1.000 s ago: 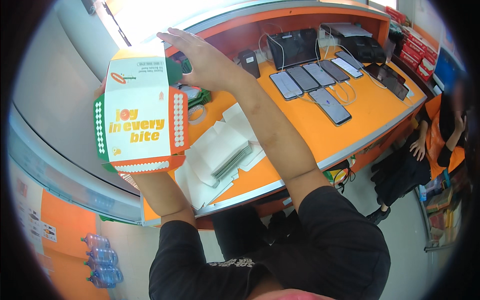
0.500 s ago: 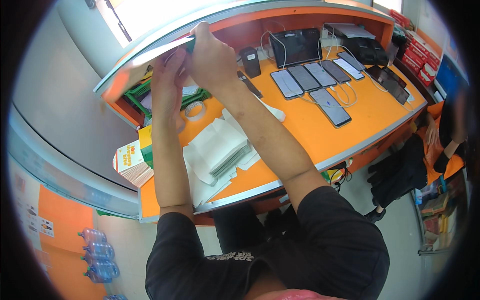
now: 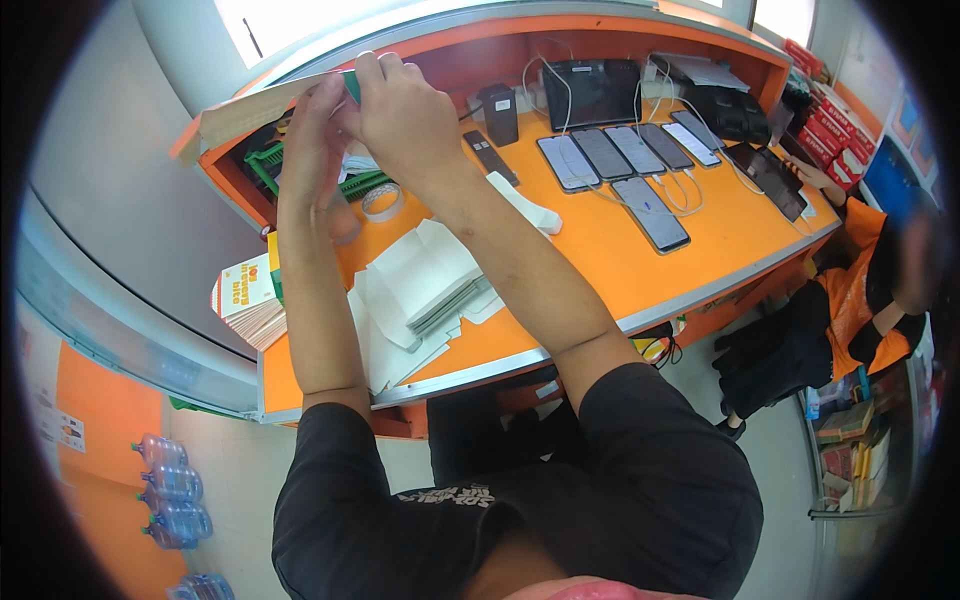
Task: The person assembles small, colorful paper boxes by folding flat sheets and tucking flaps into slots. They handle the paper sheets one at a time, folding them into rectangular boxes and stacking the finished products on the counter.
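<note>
Both my hands are raised over the far left of the orange counter, at a long, flat cream cardboard piece (image 3: 258,112) that sticks out leftward. My left hand (image 3: 318,140) is closed around its near end. My right hand (image 3: 402,112) grips the same end, where a small green part (image 3: 352,86) shows beside the fingers. Some fingertips are hidden behind the hands. Below my forearms lies a stack of folded white paper pieces (image 3: 425,275). A roll of clear tape (image 3: 382,203) stands next to my left wrist.
Flat printed cartons (image 3: 245,290) fan out at the counter's left end. A green basket (image 3: 262,160) sits in the back corner. Several phones (image 3: 650,215) with white cables, a black tablet (image 3: 592,92) and a remote (image 3: 490,158) occupy the counter. Another person's hand (image 3: 815,175) reaches in from the right.
My hands have shifted slightly left with the cardboard piece, which was blurred and slanted lower before. The other person has moved a hand to the devices at the right end.
</note>
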